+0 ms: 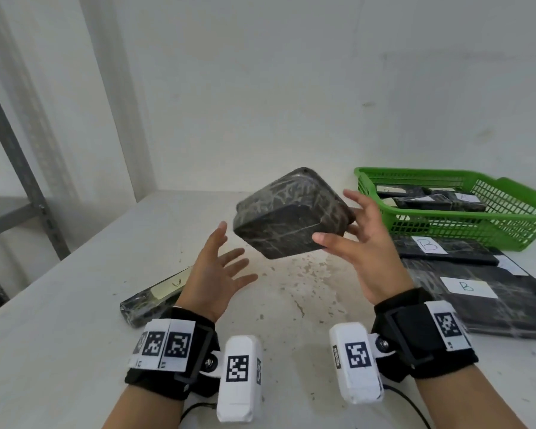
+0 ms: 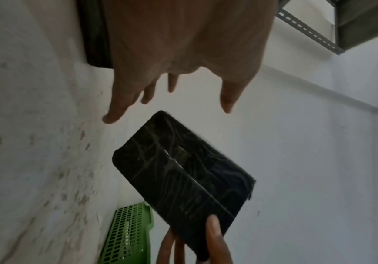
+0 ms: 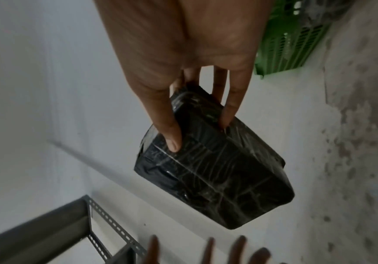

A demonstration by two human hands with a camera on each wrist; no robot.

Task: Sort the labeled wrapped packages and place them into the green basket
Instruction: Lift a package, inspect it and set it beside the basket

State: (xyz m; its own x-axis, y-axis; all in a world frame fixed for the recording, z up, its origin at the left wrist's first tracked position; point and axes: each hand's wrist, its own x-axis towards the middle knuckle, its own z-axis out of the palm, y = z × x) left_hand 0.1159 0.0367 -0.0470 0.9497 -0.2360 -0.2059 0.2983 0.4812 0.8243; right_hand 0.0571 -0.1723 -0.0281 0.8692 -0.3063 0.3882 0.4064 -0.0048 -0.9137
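Black wrapped package (image 1: 291,213) held tilted above worktop (image 1: 75,305), pinched at its right end by right hand (image 1: 365,243) fingers (image 3: 172,135). Left hand (image 1: 217,274) spread, empty, just left of it. Green basket (image 1: 508,224) right of the package, nearer right hand.

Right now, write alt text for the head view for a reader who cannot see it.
The right hand holds a black wrapped package above a white table, the open left hand just below it. A green basket with packages stands at right, two packages marked B before it.
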